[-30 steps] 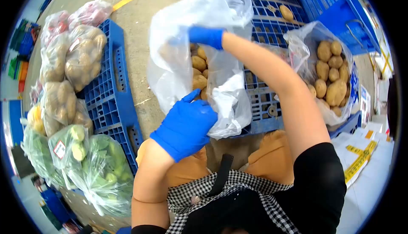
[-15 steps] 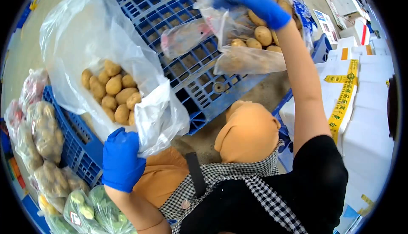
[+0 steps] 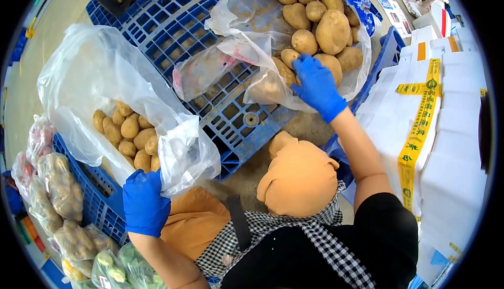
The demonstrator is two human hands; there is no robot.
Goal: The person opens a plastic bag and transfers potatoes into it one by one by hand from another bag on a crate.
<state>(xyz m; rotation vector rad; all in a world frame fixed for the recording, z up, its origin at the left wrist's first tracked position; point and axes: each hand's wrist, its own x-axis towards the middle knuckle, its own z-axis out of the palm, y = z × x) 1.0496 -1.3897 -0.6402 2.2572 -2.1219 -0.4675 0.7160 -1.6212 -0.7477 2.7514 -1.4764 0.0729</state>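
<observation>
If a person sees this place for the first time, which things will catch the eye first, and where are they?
First, probably, come the right hand, gloved in bright blue, at the potatoes in the open right bag, and the left hand, gloved alike, closed on the near edge of the left bag. Next may come the yellow tape on the white boxes at the right.

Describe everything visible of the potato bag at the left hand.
The bag is translucent, whitish, thin and wrinkled, apparently plastic. It gapes open, its far part spread wide and its near right part bunched and whiter. Brown potatoes lie piled inside. The gloved left hand grips its near edge. It overlaps the blue pallet in view; what supports it is hidden.
</observation>
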